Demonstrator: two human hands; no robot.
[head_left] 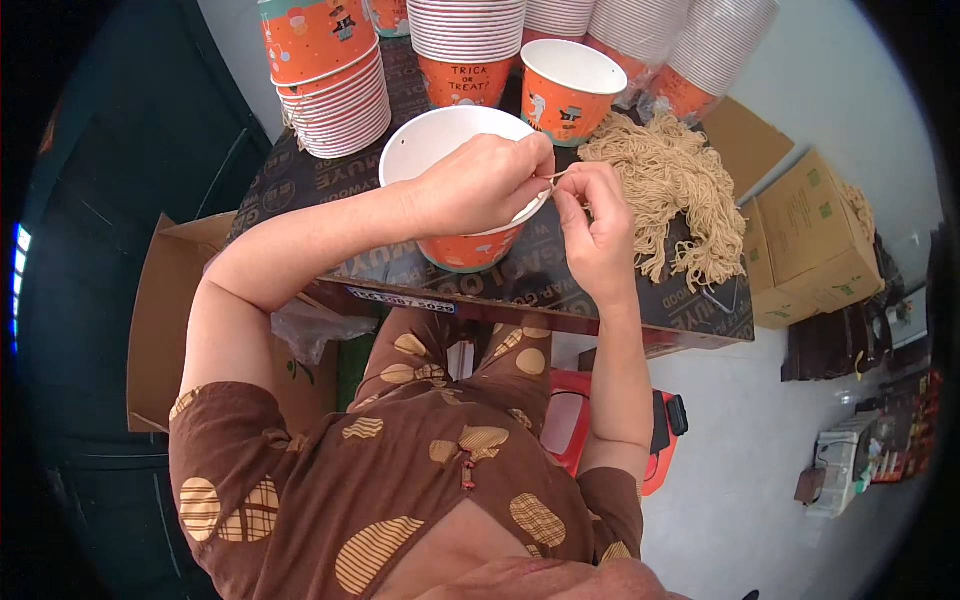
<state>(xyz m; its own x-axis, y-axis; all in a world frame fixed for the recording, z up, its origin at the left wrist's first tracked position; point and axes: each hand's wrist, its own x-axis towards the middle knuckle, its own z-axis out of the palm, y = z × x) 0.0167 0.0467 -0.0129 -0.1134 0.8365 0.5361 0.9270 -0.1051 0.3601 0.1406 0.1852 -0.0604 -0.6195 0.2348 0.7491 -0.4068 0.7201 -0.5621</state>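
Observation:
An orange printed paper bucket point(470, 250) with a white inside stands upright near the table's front edge. My left hand point(490, 180) reaches across its mouth, fingers pinched together at the right side of the rim. Thin beige cord point(560, 175) runs from those fingers to my right hand point(600, 230). That hand is just outside the same rim, thumb and fingertips closed on the cord. A small dark hole shows in the bucket's far left wall. Beyond my right hand lies a loose heap of beige cords point(670, 190).
On the black printed table point(330, 240), a single orange bucket point(570, 95) stands behind mine. Nested bucket stacks point(465, 30) line the back, with another stack point(335, 105) at left. Cardboard boxes point(815, 230) flank the table; a red stool point(570, 400) is below.

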